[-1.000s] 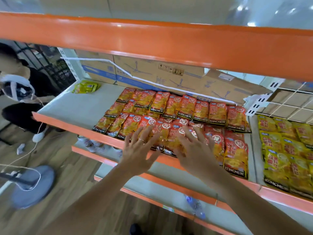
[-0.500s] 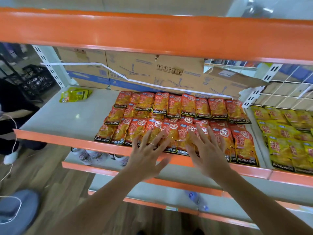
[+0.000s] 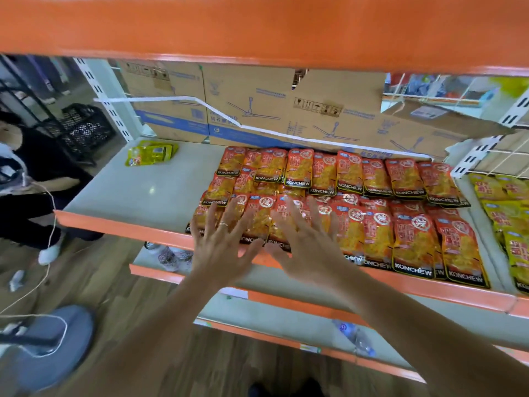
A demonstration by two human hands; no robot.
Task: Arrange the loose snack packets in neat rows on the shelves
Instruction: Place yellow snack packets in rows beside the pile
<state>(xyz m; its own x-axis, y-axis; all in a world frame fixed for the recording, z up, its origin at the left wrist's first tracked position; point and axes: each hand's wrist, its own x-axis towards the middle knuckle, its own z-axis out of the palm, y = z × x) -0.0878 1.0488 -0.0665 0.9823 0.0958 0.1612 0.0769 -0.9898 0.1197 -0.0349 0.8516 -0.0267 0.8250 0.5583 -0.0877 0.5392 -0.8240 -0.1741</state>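
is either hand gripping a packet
No, the left hand and right hand are spread, fingers straight, over the front row of red packets.

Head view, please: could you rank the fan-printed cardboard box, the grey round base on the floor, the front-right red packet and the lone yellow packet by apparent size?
1. fan-printed cardboard box
2. grey round base
3. front-right red packet
4. lone yellow packet; it lies farther back, so real sizes may match.

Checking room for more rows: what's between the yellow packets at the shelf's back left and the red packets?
Nothing: in the head view only bare shelf surface separates the yellow packets from the red packets.
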